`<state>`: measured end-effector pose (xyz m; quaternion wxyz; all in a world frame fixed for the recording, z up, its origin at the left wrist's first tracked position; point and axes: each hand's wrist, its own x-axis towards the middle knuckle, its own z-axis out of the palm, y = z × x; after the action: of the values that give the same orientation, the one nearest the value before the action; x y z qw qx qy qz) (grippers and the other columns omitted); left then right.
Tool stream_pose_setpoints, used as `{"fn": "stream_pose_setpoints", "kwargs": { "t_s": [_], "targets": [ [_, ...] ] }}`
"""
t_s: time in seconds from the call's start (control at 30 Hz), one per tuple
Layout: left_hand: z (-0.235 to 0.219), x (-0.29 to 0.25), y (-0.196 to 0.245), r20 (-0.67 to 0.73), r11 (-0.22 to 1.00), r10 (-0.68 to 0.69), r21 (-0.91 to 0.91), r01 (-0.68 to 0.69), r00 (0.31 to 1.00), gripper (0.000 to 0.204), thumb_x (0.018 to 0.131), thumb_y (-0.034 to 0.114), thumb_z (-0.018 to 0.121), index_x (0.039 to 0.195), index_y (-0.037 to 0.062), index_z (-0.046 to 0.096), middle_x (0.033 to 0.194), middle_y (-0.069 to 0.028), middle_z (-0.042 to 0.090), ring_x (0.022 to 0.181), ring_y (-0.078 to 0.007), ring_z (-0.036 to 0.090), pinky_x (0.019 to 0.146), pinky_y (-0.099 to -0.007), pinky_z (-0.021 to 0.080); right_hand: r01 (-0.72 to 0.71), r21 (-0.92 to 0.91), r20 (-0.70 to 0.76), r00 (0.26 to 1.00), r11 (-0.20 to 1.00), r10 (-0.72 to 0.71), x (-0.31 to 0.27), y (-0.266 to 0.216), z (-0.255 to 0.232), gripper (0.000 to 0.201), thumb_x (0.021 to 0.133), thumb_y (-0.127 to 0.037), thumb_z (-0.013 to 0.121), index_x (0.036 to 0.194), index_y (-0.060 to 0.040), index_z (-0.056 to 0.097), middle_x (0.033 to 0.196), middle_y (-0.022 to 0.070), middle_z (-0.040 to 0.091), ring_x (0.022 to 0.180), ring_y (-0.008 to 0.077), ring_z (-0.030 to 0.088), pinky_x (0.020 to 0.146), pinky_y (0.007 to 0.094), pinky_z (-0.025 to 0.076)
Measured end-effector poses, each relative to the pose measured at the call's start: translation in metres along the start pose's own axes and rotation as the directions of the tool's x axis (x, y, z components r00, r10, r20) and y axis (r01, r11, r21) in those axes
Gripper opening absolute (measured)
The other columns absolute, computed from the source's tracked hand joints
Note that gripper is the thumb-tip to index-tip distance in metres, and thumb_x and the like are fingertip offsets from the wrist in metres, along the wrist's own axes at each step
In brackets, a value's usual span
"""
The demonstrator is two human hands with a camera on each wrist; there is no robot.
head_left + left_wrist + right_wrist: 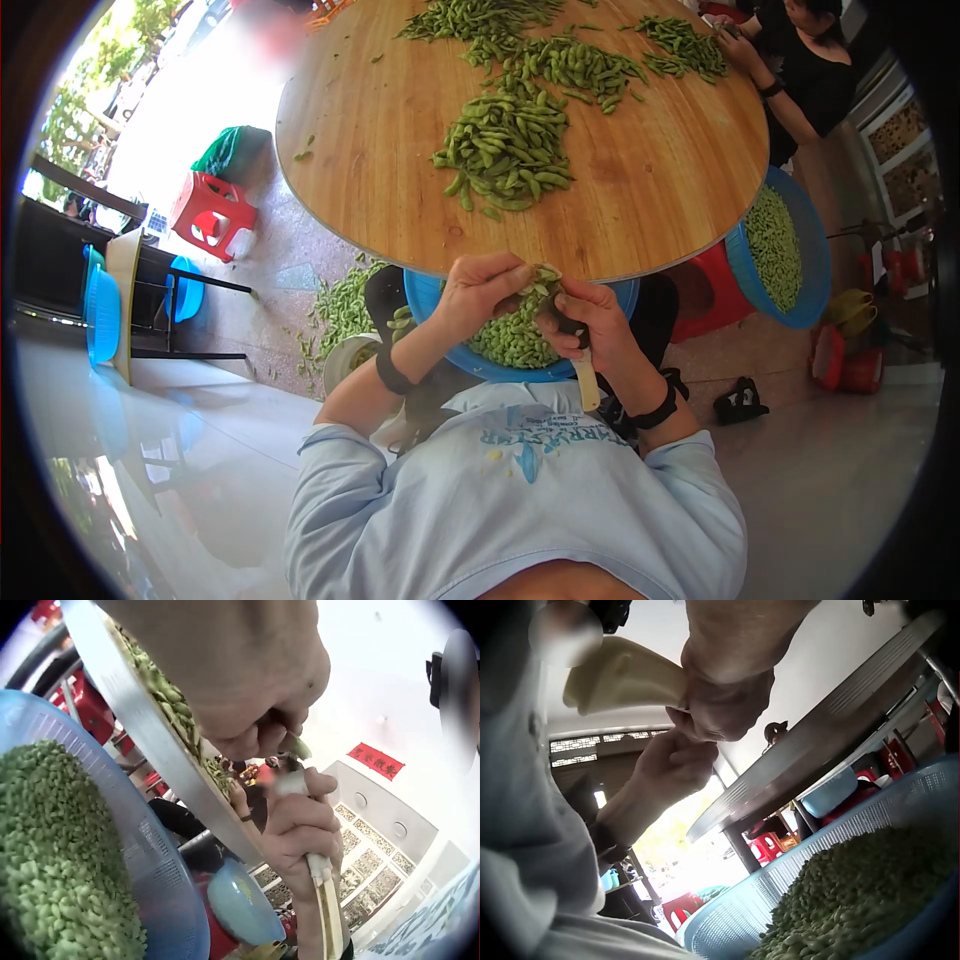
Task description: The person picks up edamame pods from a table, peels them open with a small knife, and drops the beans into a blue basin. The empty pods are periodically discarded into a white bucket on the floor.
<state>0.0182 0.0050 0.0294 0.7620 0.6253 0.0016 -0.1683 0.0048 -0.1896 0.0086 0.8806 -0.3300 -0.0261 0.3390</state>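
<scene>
Above a blue basket [453, 358] of shelled green beans [515, 342], my two hands meet at the table's near edge. My left hand [482, 292] pinches a green bean pod [300, 747] between thumb and fingers. Close against it, my right hand [597, 318] grips a tool with a long cream handle [327, 911]; its working end is mostly hidden between the hands. White wrapping [291, 783] covers a digit of the right hand. On the round wooden table [370, 170] ahead lies a pile of unshelled pods [507, 150].
More pods [685, 45] lie at the table's far right, by another person [800, 70]. A second blue basket [815, 285] with beans stands at right. Pods [345, 305] lie on the floor at left, beside a pale bucket [350, 362]. A red stool [215, 212] stands farther left.
</scene>
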Motion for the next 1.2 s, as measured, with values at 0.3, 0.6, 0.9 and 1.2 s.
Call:
{"fn": "stream_pose_setpoints", "kwargs": {
  "t_s": [0.3,0.6,0.9,1.2],
  "targets": [
    [-0.005,0.012,-0.025,0.112,0.985,0.153,0.065,-0.160,0.982,0.017,0.086,0.000,0.057,0.102,-0.0023,0.053,0.076,-0.0043,0.059,0.062,-0.0091,0.056,0.054,-0.0222,0.046,0.217,-0.627,-0.009,0.958,0.748,-0.286,0.000,0.009,-0.001,0.033,0.096,-0.005,0.045,0.127,0.0030,0.050,0.077,0.0049,0.059,0.049,0.0045,0.043,0.043,0.0184,0.034],
    [0.000,0.014,-0.035,0.087,0.988,0.150,-0.038,-0.147,0.985,0.025,0.078,-0.012,0.048,0.100,-0.0011,0.051,0.089,-0.0051,0.060,0.074,-0.0110,0.058,0.062,-0.0239,0.047,0.471,-0.841,0.309,0.822,0.267,-0.478,0.008,0.013,-0.004,0.033,0.095,-0.005,0.049,0.127,0.0007,0.052,0.086,0.0004,0.060,0.069,0.0047,0.053,0.059,0.0178,0.043],
    [0.004,-0.001,-0.019,0.012,0.977,0.209,-0.044,-0.209,0.978,0.039,0.075,-0.016,0.046,0.111,-0.0008,0.052,0.094,-0.0057,0.062,0.086,-0.0159,0.062,0.075,-0.0251,0.049,0.142,-0.511,-0.068,0.976,0.848,-0.205,-0.007,-0.006,-0.005,0.034,0.094,-0.003,0.048,0.128,-0.0010,0.052,0.077,0.0018,0.058,0.050,0.0035,0.043,0.044,0.0160,0.032],
    [-0.059,-0.045,0.035,0.026,0.142,0.533,0.983,-0.120,0.846,0.013,0.077,0.004,0.063,0.090,0.0004,0.064,0.082,-0.0155,0.059,0.077,-0.0331,0.059,0.069,-0.0385,0.049,0.098,-0.501,-0.046,0.989,0.860,-0.139,-0.006,0.002,-0.005,0.044,0.096,-0.008,0.046,0.138,-0.0001,0.038,0.077,0.0025,0.055,0.054,0.0030,0.044,0.047,0.0172,0.035]
  ]
}}
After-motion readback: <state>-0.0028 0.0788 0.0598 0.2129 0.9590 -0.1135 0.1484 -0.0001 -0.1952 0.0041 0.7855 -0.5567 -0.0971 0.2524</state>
